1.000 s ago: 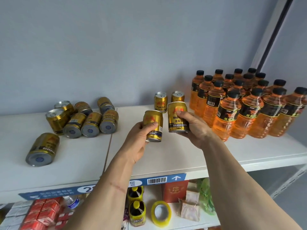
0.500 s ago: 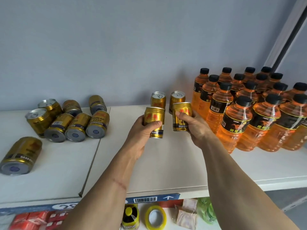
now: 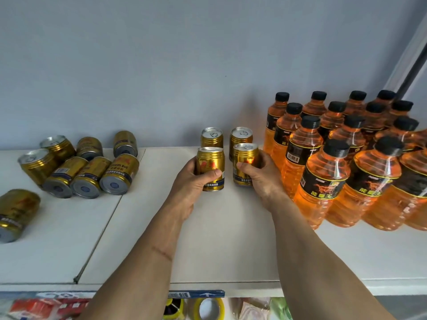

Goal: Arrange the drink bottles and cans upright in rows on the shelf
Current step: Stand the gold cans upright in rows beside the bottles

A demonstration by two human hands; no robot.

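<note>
My left hand (image 3: 193, 185) grips an upright gold can (image 3: 210, 166) on the white shelf (image 3: 231, 239). Beside it, my right hand (image 3: 258, 179) grips a second upright gold can (image 3: 245, 159). Both cans stand just in front of two upright gold cans, one at back left (image 3: 211, 137) and one at back right (image 3: 240, 136), near the wall. Several gold cans (image 3: 85, 167) lie on their sides at the left, and one more lies alone (image 3: 16, 213) near the left edge. Upright orange bottles (image 3: 346, 158) with black caps fill the right side in rows.
A seam (image 3: 101, 232) splits the shelf into two boards. A blue label strip (image 3: 196, 294) runs along the front edge. On the shelf below sit red packets (image 3: 46, 308), a yellow tape roll (image 3: 208, 308) and small bags.
Both hands carried their cans forward and down from the air to the shelf, setting them upright in front of the two standing cans. The camera moved closer.
</note>
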